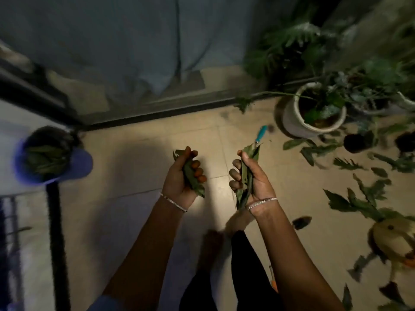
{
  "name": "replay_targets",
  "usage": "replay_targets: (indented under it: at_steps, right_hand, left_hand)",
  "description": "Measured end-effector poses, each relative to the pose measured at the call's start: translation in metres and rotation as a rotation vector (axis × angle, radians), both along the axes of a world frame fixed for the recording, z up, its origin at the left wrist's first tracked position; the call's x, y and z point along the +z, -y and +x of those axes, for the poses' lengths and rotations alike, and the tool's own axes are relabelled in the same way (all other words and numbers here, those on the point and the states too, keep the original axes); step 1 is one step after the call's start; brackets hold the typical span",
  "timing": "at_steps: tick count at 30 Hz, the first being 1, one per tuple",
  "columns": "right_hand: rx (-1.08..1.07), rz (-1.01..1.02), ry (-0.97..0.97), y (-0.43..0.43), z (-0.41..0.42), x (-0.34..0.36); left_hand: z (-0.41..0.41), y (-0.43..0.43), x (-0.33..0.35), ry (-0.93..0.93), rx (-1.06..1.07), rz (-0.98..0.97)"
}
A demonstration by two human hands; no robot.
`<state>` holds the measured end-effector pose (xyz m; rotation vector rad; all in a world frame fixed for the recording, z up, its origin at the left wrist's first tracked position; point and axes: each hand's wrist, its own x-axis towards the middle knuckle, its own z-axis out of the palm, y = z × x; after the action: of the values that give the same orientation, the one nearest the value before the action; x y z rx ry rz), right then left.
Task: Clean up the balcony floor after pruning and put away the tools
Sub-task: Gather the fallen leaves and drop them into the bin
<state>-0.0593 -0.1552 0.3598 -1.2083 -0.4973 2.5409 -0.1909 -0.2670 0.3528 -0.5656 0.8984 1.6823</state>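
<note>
– Beige floor tiles (134, 158): where is the open room?
– Down the middle and the left, between the black door track (157, 118) along the far edge and the black upright post (55, 221) at the left. The right side is littered.
– With what, counted?
– Cut green leaves (357, 204) scattered on the floor, too many and too blurred to count. One teal-handled hand tool (261, 132) lies near one round white ceramic plant pot (292, 117). Two small black round objects (356, 142) sit just past the pot.
– And the hands?
– Two, raised over bare tiles and apart from each other, one thin silver bracelet (173, 202) on each wrist. The left hand (182, 176) has its fingers curled round one bunch of green leaves (193, 178). The right hand (253, 178) grips a second longer bunch (243, 176), fingers folded over it, leaf ends poking out past the wrist.
– The bin?
– One round blue bucket (18, 162) with a dark liner at the left edge, by the post's top. It has leaves inside and is well apart from both hands.
</note>
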Motion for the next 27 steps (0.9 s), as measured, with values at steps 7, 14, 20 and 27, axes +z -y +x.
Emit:
replay_targets:
  at_steps: [7, 14, 20, 27]
  right_hand:
    - [0.316, -0.042, -0.017, 0.082, -0.124, 0.037]
    - [0.503, -0.088, 0.063, 0.160, -0.227, 0.027]
    - [0.612, -0.210, 0.036, 0.215, -0.317, -0.025]
    - [0.736, -0.151, 0.164, 0.267, -0.397, -0.080]
  left_hand:
    - [-0.080, 0.117, 0.037, 0.002, 0.358, 0.035]
    - [-0.159, 0.220, 0.016, -0.020, 0.625, -0.051]
    - [-0.242, 0.301, -0.045, 0.025, 0.717, -0.201]
    - [-0.339, 0.370, -0.116, 0.064, 0.736, -0.341]
